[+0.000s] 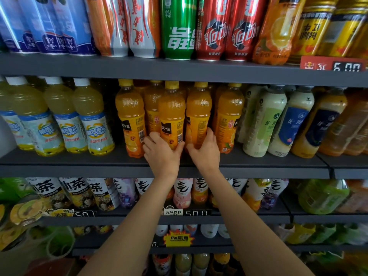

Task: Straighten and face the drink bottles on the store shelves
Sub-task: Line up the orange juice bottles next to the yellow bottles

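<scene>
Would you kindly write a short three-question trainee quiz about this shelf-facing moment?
1. True or false: the left hand and the right hand each hold a separate orange juice bottle.
2. Which drink stands directly left of the orange juice row on that middle shelf? A) red cans B) pale yellow bottles with white caps C) green cans
3. Fill in: the left-hand bottle shows its black brand patch and a ____ facing out.

Key: 1 true. 2 B, the pale yellow bottles. 3 barcode. The right hand holds the neighbouring bottle.
</scene>
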Demonstrator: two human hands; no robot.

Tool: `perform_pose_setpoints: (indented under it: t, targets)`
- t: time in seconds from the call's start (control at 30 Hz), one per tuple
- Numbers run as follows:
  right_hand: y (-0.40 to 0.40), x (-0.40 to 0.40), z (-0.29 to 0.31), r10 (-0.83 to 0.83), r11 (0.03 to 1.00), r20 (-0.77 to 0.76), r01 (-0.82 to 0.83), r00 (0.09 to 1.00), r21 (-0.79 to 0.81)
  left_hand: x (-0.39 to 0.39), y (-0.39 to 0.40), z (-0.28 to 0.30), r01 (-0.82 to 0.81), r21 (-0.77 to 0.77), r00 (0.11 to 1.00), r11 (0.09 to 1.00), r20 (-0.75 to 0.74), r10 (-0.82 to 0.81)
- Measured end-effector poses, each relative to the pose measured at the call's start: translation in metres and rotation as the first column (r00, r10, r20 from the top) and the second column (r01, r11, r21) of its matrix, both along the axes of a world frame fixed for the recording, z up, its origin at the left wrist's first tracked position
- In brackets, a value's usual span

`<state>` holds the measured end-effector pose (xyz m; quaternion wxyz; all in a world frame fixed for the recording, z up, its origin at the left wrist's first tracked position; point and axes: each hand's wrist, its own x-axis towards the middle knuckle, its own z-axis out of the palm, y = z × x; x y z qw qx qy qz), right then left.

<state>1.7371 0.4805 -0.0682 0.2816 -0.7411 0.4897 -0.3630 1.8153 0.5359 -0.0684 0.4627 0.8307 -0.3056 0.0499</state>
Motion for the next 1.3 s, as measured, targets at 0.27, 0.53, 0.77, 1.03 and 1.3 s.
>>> perform_pose_setpoints:
  t: [0.27, 0.53, 0.77, 1.03, 1.3]
  targets:
    - [0.003, -0.001, 0.0, -0.089, 0.996, -0.105, 0.088, 0.99, -0.01, -0.02, 0.009, 0.002, -0.001, -0.223, 0.995, 0.975, 0.094, 0.022]
    - [-0.015, -0.01, -0.007, 0.01, 0.999, -0.056, -0.012, 0.998, -0.044, -0.057, -0.019, -0.002, 0.312, -0.099, 0.95, 0.945, 0.039, -0.31]
    - [-0.022, -0.035, -0.02, 0.101, 0.975, 0.015, -0.096, 0.995, -0.199, -0.045, -0.046, 0.017, 0.29, -0.057, 0.944, 0.955, -0.146, -0.295]
    - [-0.046, -0.07, 0.0, -0.114, 0.993, 0.112, 0.116, 0.987, -0.015, -0.041, -0.048, -0.001, 0.315, -0.087, 0.939, 0.945, -0.113, -0.324]
    - [-0.06, -0.066, -0.004, -0.048, 0.993, -0.067, 0.055, 0.997, 0.105, -0.044, -0.049, -0.008, 0.307, -0.071, 0.945, 0.949, -0.097, -0.313]
